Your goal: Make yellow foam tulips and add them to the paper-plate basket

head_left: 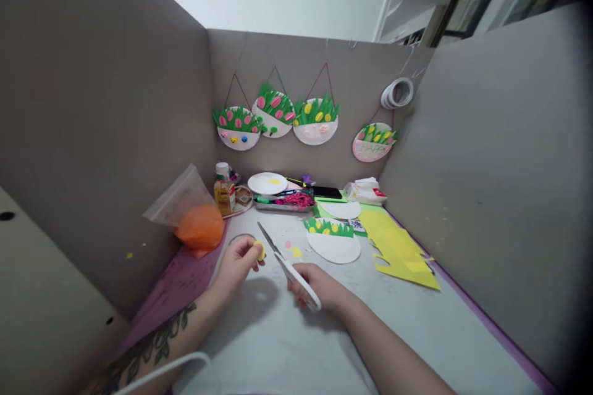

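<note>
Between its fingertips my left hand (pixel 241 257) pinches a small yellow paper piece (pixel 260 251). My right hand (pixel 311 286) is closed on the white-handled scissors (pixel 290 268), whose blades point up and to the left, just right of the yellow piece. The blades look nearly together. Behind my right hand lies a white paper plate (pixel 333 249) with green paper grass and yellow ovals along its upper edge. Small pink and yellow paper scraps (pixel 296 252) rest on the table between the hands and that plate.
Yellow paper (pixel 393 244) with cut edges lies at the right. At the back stand a bottle (pixel 225 191), a tray of craft supplies (pixel 285 205) and a tissue pack (pixel 365 191). An orange-filled bag (pixel 199 228) sits left. Several decorated plates (pixel 316 126) hang on the grey partition.
</note>
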{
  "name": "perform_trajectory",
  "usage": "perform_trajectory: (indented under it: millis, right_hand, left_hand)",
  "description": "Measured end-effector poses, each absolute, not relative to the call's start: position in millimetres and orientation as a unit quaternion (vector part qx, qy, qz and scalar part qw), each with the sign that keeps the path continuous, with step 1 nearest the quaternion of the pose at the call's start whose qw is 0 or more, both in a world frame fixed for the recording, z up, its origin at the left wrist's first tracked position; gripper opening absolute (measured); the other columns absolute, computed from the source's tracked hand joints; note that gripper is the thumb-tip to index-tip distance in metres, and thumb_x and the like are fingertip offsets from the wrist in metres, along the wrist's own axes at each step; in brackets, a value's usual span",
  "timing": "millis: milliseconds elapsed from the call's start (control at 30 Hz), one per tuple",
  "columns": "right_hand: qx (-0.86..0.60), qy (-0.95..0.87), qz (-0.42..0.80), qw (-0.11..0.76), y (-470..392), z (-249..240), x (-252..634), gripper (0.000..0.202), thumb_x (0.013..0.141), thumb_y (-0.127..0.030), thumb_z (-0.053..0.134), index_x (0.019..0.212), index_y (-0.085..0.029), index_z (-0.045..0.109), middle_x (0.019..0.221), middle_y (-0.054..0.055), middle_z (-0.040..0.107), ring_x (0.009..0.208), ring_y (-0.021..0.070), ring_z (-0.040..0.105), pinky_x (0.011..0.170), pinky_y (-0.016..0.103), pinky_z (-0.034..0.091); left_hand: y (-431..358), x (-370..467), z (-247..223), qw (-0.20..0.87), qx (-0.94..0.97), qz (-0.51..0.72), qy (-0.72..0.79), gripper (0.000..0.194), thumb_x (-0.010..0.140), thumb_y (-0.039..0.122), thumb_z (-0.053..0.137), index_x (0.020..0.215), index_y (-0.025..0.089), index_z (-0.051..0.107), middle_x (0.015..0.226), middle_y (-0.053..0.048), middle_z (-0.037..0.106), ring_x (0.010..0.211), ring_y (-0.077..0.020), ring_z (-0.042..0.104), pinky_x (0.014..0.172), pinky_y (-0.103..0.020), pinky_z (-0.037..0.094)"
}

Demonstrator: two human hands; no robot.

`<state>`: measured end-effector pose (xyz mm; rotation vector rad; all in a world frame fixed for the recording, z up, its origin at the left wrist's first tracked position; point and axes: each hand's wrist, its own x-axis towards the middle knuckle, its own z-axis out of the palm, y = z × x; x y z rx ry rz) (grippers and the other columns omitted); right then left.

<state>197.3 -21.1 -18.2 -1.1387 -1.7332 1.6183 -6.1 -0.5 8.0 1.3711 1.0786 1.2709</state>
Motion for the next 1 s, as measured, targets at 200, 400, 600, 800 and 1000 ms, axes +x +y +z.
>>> perform_trajectory:
  millis: [200,400,600,800,1000]
  right_hand:
    - [-0.418,-0.621,0.617,0.24,-21,-18,196,0.015,0.054,-0.011,0.05,0.069,-0.015,0.052,0.058,-0.004,0.053,0.048,0.0078,0.051,0.046,0.018,0.044]
    - [-0.413,-0.616,0.635,0.215,-26,-9,193,0.019,0.055,-0.012,0.053,0.074,-0.015,0.052,0.061,-0.002,0.055,0.048,0.008,0.051,0.046,0.02,0.044]
    - [-0.412,-0.642,0.608,0.22,-27,-7,192,0.018,0.057,-0.012,0.053,0.075,-0.015,0.052,0.059,-0.004,0.055,0.049,0.0071,0.049,0.049,0.019,0.043]
    - [-0.412,-0.675,0.579,0.199,-25,-9,193,0.018,0.057,-0.01,0.053,0.074,-0.015,0.052,0.059,-0.004,0.055,0.052,0.0072,0.049,0.051,0.018,0.042]
    - [-0.41,-0.687,0.567,0.198,-26,-8,193,0.017,0.058,-0.01,0.054,0.074,-0.015,0.053,0.06,-0.004,0.056,0.053,0.0079,0.051,0.052,0.019,0.042]
  left_hand:
    - [-2,-2,11,0.486,0.534,0.527,0.448,0.023,0.07,0.036,0.063,0.069,0.016,0.05,0.061,0.001,0.058,0.057,-0.0131,0.059,0.049,-0.022,0.045]
    - [0,-4,11,0.483,0.527,0.542,0.441,0.018,0.072,0.032,0.062,0.074,0.016,0.053,0.057,0.005,0.052,0.049,-0.0077,0.049,0.047,-0.018,0.041]
    - [1,-4,10,0.476,0.533,0.533,0.453,0.019,0.071,0.033,0.06,0.074,0.015,0.055,0.055,0.005,0.05,0.046,-0.0073,0.045,0.044,-0.018,0.039]
    - [2,-6,7,0.474,0.542,0.527,0.452,0.02,0.075,0.035,0.058,0.071,0.016,0.053,0.054,0.005,0.05,0.047,-0.0072,0.045,0.045,-0.018,0.038]
    - [3,-6,6,0.471,0.538,0.528,0.457,0.02,0.074,0.035,0.058,0.071,0.016,0.053,0.054,0.005,0.05,0.047,-0.0074,0.045,0.045,-0.018,0.038]
